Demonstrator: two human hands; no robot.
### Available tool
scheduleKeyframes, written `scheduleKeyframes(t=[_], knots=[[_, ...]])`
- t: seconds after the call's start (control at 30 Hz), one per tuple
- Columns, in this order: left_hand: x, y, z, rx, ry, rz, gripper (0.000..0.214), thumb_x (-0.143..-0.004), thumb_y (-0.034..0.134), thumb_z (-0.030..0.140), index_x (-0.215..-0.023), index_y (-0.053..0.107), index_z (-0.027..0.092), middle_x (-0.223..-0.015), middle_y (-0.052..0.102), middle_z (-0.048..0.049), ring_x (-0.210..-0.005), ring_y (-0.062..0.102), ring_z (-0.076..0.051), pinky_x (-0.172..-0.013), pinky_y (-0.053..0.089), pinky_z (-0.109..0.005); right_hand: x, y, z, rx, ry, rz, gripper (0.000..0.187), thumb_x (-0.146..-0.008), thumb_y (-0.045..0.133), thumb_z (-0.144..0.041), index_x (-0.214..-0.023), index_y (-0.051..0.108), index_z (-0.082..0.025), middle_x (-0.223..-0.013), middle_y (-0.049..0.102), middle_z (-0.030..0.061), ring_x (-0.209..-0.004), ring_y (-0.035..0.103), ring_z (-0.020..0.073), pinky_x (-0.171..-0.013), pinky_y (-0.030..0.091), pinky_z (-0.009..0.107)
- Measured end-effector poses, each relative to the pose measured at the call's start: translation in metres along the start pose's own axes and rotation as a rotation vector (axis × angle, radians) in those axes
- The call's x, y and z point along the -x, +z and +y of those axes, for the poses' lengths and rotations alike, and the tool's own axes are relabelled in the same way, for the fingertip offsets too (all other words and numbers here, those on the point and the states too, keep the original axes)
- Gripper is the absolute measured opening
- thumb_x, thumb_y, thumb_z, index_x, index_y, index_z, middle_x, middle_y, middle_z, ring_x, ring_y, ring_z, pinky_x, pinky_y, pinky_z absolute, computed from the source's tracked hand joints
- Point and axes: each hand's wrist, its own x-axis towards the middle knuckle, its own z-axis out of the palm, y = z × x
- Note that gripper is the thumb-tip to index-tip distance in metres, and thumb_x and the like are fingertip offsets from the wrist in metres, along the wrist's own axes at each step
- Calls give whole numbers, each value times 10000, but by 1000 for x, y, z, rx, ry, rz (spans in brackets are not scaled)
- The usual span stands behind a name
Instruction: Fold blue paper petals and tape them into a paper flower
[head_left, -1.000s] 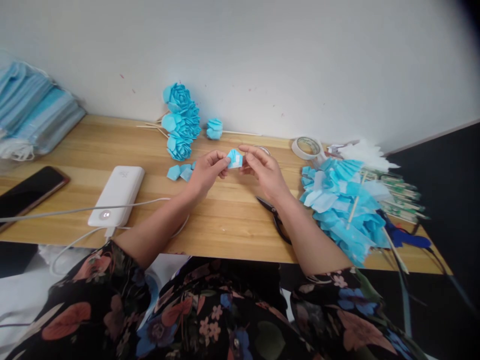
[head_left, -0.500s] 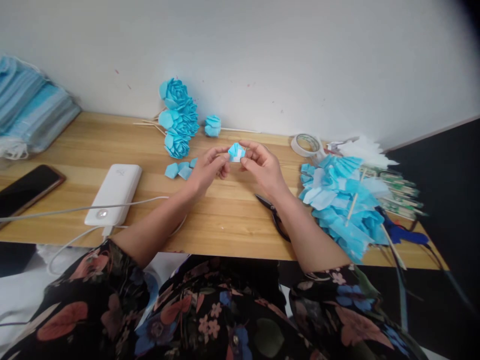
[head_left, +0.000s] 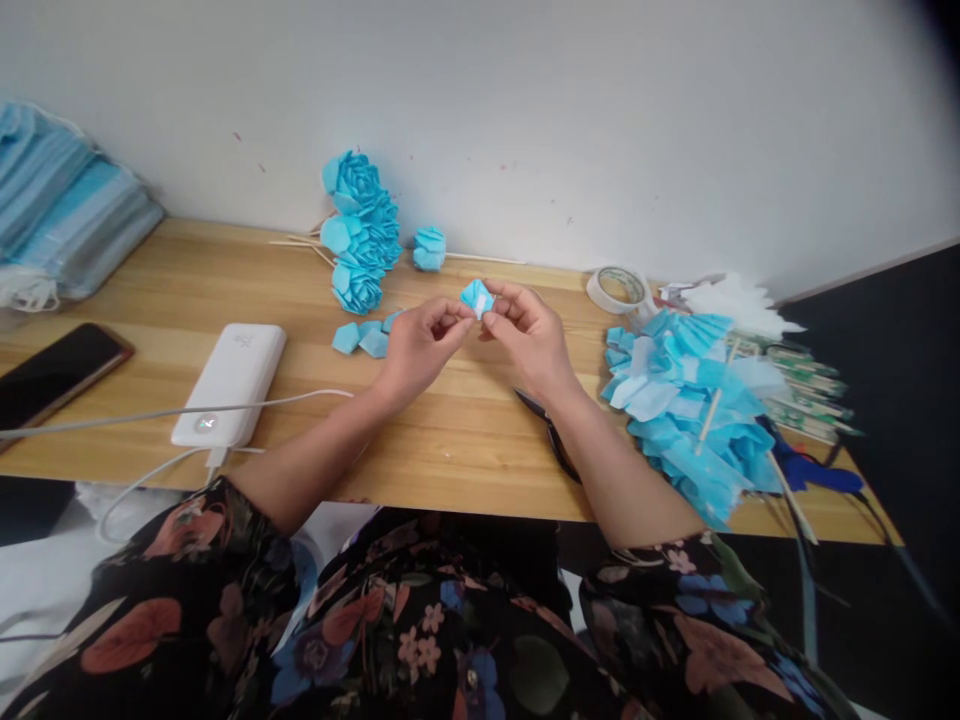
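Over the middle of the wooden table, my left hand and my right hand both pinch one small folded piece of blue paper between fingertips, held a little above the tabletop. Just left of my left hand lie a few loose blue paper pieces. Finished blue paper flowers on thin sticks rest against the wall behind them. Black scissors lie partly under my right forearm.
A white power bank with white cables sits at the left, a dark phone beyond it. Stacked blue face masks fill the far left. A tape roll and a heap of blue cut paper with sticks lie at right.
Both hands have kept the blue piece between them and turned it, folding it tighter so it looks smaller. The view has shifted only slightly.
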Motion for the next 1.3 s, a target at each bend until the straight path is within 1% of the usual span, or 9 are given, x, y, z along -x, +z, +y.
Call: scheduleKeyframes(t=[0.13, 0.33, 0.5, 0.7, 0.8, 0.9, 1.03, 1.13, 1.3], knots=[[0, -1, -2, -34, -6, 16, 55, -858, 722, 235, -823, 735, 194, -657, 651, 17, -597, 508, -109, -597, 374, -258, 2, 2, -1, 35, -8, 6, 404, -830, 754, -373, -1221, 712, -284, -847, 696, -41, -764, 668, 127, -784, 615, 331], [0, -2, -2, -24, -3, 34, 129, -870, 778, 291, -821, 706, 196, -617, 593, 36, -570, 453, -101, -579, 332, -262, 5, 5, -3, 83, -69, 7, 368, -861, 743, -317, -1224, 714, -261, -862, 723, -30, -780, 675, 129, -803, 597, 331], [0, -3, -2, -91, 14, 47, 115, -869, 766, 283, -809, 724, 195, -619, 611, 29, -570, 467, -106, -582, 326, -274, 8, 8, -5, 152, -72, 18, 355, -866, 716, -292, -1221, 712, -273, -901, 750, -18, -803, 681, 145, -793, 580, 339], [2, -3, 0, -192, 67, 85, 92, -865, 748, 228, -775, 738, 214, -614, 612, 28, -573, 468, -117, -610, 336, -294, 10, 11, -6, 205, -87, 44, 343, -881, 707, -282, -1224, 712, -293, -908, 743, -6, -836, 684, 168, -837, 585, 368], [2, -3, 2, -199, 58, 89, 108, -866, 738, 194, -759, 735, 210, -622, 619, 26, -569, 453, -114, -614, 339, -299, 10, 12, -5, 213, -95, 60, 365, -878, 710, -275, -1243, 703, -293, -891, 731, -9, -828, 675, 168, -826, 579, 360], [3, -3, 3, -188, 48, 84, 121, -870, 724, 168, -755, 727, 205, -620, 604, 31, -569, 446, -108, -620, 342, -299, 11, 12, -3, 193, -107, 70, 435, -878, 710, -251, -1310, 676, -295, -867, 724, -20, -808, 665, 163, -808, 571, 346], [3, -3, 1, -191, 67, 70, 90, -875, 744, 205, -786, 741, 211, -611, 601, 41, -575, 441, -108, -621, 350, -293, 11, 12, -2, 163, -100, 65, 533, -897, 712, -243, -1417, 620, -314, -888, 726, -9, -832, 684, 179, -816, 580, 365], [3, -3, -1, -228, 74, 75, 74, -867, 743, 204, -793, 745, 210, -610, 612, 39, -577, 456, -111, -612, 351, -288, 11, 12, -3, 178, -87, 60, 533, -902, 699, -231, -1420, 611, -324, -894, 735, -6, -842, 697, 190, -826, 587, 380], [4, -2, -2, -280, 94, 80, 81, -848, 713, 177, -780, 750, 203, -611, 621, 31, -564, 481, -103, -595, 340, -281, 11, 13, -4, 188, -101, 50, 528, -890, 685, -211, -1404, 622, -313, -880, 726, -11, -832, 691, 179, -818, 580, 366]])
